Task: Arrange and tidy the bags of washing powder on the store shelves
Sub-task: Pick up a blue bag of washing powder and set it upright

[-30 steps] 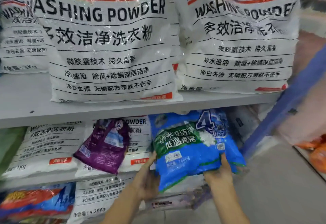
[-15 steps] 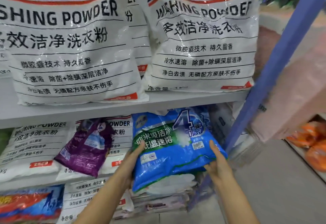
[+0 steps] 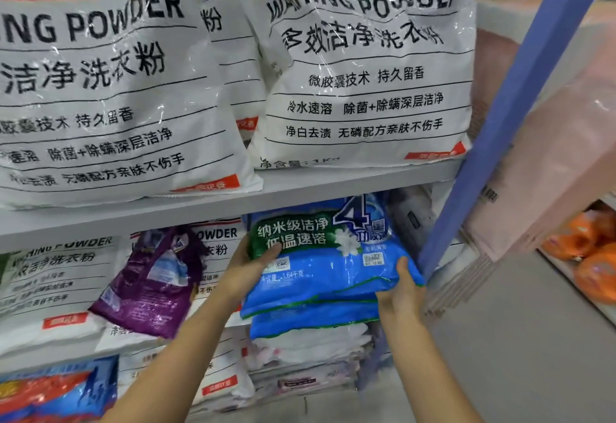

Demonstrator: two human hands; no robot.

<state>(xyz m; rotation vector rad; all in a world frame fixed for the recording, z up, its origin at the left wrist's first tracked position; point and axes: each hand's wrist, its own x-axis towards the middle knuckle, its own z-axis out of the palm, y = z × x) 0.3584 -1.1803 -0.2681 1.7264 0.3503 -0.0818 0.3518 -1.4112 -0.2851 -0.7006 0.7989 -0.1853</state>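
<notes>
A blue washing powder bag (image 3: 333,266) with a green label lies at the right end of the middle shelf, on top of another blue bag (image 3: 313,321). My left hand (image 3: 248,269) grips its left edge, thumb across the front. My right hand (image 3: 401,292) holds its lower right corner, thumb on top and fingers underneath. A purple bag (image 3: 150,286) leans against white bags (image 3: 56,276) to the left. Large white washing powder bags (image 3: 363,69) stand on the upper shelf.
The grey upper shelf edge (image 3: 300,189) runs just above the blue bag. A blue upright post (image 3: 493,116) rises right beside it. Pink packs (image 3: 550,156) and orange bags (image 3: 590,256) sit to the right. More bags fill the bottom shelf (image 3: 53,392).
The blue bag has gone deeper and lower onto the middle shelf, settling on the stack. Both hands followed it in, and the view has come closer.
</notes>
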